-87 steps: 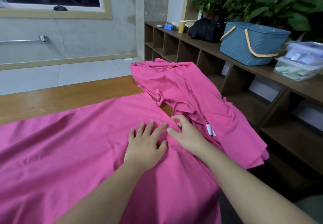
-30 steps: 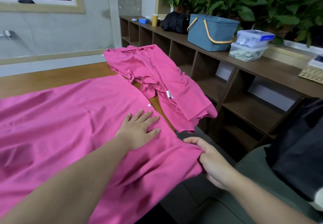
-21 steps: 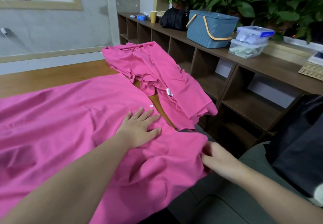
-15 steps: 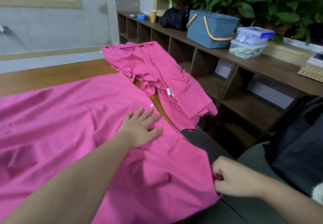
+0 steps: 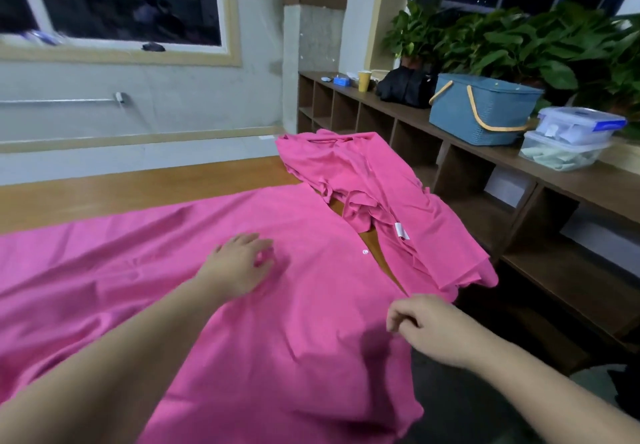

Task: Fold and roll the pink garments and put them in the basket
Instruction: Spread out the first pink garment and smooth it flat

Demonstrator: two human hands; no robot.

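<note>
A large pink garment [image 5: 294, 322] lies spread flat over the wooden table [image 5: 138, 187], its right part hanging past the table's edge. My left hand [image 5: 239, 267] rests on it near the middle, fingers relaxed. My right hand [image 5: 426, 326] hovers at the garment's right edge with loosely curled fingers, and the cloth lies flat beneath it. A second pink garment [image 5: 381, 194] sits crumpled at the table's far right corner, a white label showing. The blue basket [image 5: 481, 111] with yellow handles, lid closed, stands on the shelf unit to the right.
The brown shelf unit [image 5: 519, 201] runs along the right, close to the table. On top sit two stacked clear boxes [image 5: 571, 139], a black bag [image 5: 405, 87], a yellow cup [image 5: 363, 81] and leafy plants [image 5: 519, 38]. A dark gap separates table and shelves.
My right hand let go of the hem it had pulled out to the right and rose to the garment's edge. My left hand slid left across the cloth. The view tilted up.
</note>
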